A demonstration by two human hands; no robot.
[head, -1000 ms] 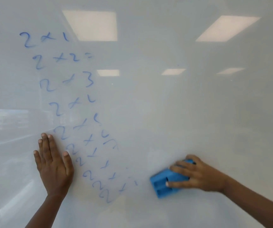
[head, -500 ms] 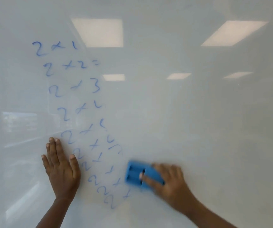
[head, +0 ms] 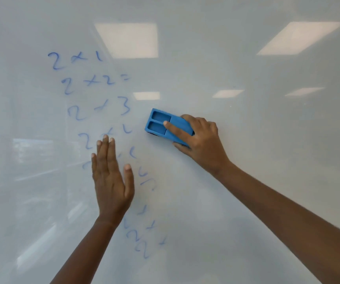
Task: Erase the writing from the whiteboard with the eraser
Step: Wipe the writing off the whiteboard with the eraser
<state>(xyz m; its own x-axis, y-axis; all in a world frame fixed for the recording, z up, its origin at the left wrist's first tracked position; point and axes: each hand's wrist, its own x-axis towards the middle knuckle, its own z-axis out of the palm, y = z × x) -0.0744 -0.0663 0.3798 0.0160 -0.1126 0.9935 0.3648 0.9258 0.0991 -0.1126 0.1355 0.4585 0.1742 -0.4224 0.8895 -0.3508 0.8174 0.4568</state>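
A white whiteboard (head: 247,140) fills the view. Blue handwritten writing (head: 95,83), a column of "2 x" sums, runs down its left half, with the right ends of most lines wiped off. My right hand (head: 201,140) presses a blue eraser (head: 163,125) flat on the board, just right of the "2 x 3" line. My left hand (head: 111,181) lies flat on the board with fingers together, covering part of the middle lines of writing.
Ceiling lights (head: 128,39) and a room reflect in the glossy board. The right half of the board (head: 277,181) carries no writing.
My right hand carried the eraser from the lower right, left across the bottom lines, then up beside the "2 x 3" line. My left hand shifted up and right over the writing.
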